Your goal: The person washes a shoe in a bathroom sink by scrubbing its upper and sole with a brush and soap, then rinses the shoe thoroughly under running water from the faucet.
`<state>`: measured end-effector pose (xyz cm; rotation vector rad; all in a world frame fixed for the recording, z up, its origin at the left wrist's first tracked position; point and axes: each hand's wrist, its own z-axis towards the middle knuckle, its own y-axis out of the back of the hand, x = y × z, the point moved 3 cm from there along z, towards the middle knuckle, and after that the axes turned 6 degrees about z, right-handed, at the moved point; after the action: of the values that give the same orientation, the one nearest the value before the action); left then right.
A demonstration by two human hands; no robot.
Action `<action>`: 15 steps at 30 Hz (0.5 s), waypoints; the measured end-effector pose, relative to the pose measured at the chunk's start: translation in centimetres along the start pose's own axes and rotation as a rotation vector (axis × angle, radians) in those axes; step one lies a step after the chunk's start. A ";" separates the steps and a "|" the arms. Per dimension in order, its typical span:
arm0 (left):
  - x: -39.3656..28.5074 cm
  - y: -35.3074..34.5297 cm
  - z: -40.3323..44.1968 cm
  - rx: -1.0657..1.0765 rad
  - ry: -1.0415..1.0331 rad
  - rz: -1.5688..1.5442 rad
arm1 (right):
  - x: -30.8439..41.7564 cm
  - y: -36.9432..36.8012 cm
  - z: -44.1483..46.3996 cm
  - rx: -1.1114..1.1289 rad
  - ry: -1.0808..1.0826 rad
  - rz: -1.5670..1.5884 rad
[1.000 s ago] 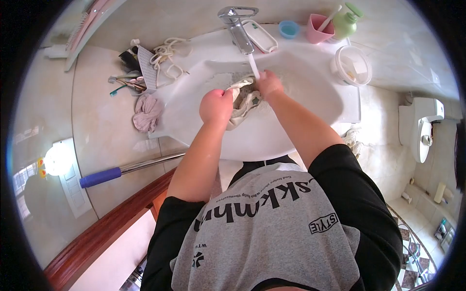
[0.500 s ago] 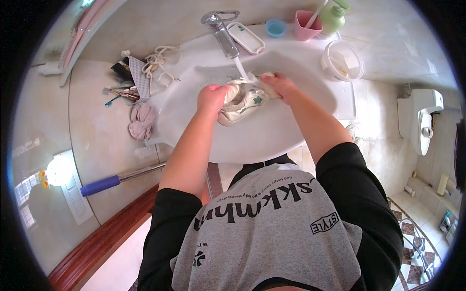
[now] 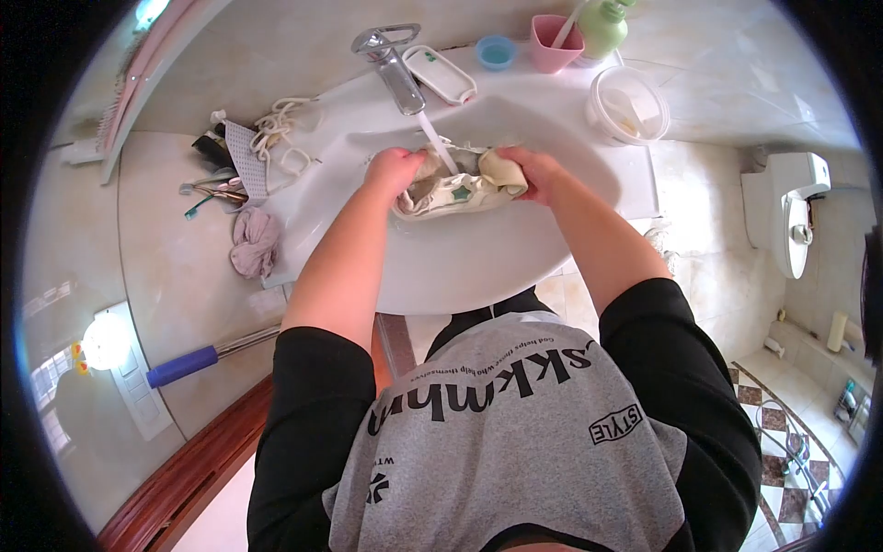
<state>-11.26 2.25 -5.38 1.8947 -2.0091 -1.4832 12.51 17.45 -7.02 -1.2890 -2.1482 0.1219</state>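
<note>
A cream shoe [image 3: 440,200] with a green star on its side lies on its length across the sink [image 3: 441,267], under running water from the chrome faucet [image 3: 397,81]. At its left end my left hand [image 3: 395,173] is closed on the edge. My right hand [image 3: 533,175] grips the other end, where the cream material bulges outward. The water stream falls into the shoe's opening between both hands. My fingertips are partly hidden by the shoe.
White laces [image 3: 276,133] lie on the left rim beside a grey holder [image 3: 246,161] with toothbrushes and a mauve cloth [image 3: 255,242]. Along the back and right stand a white soap dish [image 3: 440,75], blue cup [image 3: 495,53], pink cup [image 3: 556,46], green pump bottle [image 3: 603,32] and clear tub [image 3: 629,106].
The shoe has turned between my hands so its starred side faces me more and its opening sits under the stream. The whole view has shifted slightly.
</note>
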 end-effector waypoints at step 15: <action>-2.3 -1.1 -6.8 -0.261 -0.396 0.625 | 0.2 -1.6 -5.9 -0.272 0.291 0.112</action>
<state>-5.92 0.16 -0.98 0.8024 -2.1184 -1.8750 14.49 15.45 -1.63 -1.4782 -1.8889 -0.3047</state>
